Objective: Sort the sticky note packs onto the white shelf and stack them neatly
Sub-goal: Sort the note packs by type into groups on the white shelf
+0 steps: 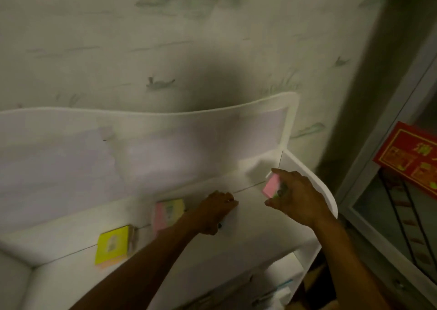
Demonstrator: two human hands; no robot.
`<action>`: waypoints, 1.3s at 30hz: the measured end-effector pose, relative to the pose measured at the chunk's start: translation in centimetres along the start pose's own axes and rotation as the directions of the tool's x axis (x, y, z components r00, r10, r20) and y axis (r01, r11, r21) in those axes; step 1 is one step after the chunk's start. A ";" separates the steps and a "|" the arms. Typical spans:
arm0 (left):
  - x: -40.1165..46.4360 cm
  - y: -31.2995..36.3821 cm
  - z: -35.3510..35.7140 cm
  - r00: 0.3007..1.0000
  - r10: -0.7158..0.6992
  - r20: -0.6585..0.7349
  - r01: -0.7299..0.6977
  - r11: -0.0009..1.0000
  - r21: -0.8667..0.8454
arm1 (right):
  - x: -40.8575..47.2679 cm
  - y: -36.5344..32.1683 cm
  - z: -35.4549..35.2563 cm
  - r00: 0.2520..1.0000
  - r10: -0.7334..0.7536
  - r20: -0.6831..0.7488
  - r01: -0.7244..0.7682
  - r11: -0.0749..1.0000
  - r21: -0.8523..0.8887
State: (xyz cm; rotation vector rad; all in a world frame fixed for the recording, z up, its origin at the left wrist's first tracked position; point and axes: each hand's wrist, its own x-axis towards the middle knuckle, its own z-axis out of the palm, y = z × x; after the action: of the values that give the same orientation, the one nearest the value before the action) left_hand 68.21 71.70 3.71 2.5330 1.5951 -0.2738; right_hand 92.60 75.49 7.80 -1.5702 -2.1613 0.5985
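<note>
My right hand (296,197) holds a pink sticky note pack (271,185) above the right end of the white shelf (260,229), near its side wall. My left hand (216,211) rests knuckles-up on the shelf top, its fingers curled; something small and white may be under it, but I cannot tell what. A pink-and-yellow pack (168,211) lies flat just left of that hand. Farther left and nearer to me lies a yellow pack (113,244) on an orange layer.
The shelf has a raised white back panel (142,144) against a patterned wall and a curved right side wall (314,184). Lower shelf levels (272,286) show beneath. A glass-fronted cabinet with a red box (411,158) stands to the right.
</note>
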 end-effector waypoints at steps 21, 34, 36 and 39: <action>3.7 -2.3 2.5 0.953 0.262 0.153 -0.301 0.877 0.374 | 6.5 3.7 2.4 0.986 -0.044 0.163 0.048 0.999 -0.018; -2.7 -2.4 -2.1 0.985 -0.115 -0.130 0.114 0.993 -0.014 | 7.0 -1.3 3.7 0.967 -0.162 0.199 0.176 0.983 -0.054; -5.2 -3.4 -2.4 0.961 -0.226 -0.160 0.226 0.974 -0.023 | 7.1 -2.9 4.6 0.953 -0.209 0.220 0.223 0.974 -0.039; -9.3 -5.0 -2.1 0.917 -0.357 -0.179 0.348 0.934 -0.079 | 7.0 -5.7 6.3 0.920 -0.286 0.269 0.301 0.954 -0.012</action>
State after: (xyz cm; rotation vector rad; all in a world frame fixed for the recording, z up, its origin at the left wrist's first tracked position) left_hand 59.96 66.17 7.77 2.2815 2.1059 -0.0267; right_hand 82.68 79.90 6.19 -1.2081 -2.5683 0.6873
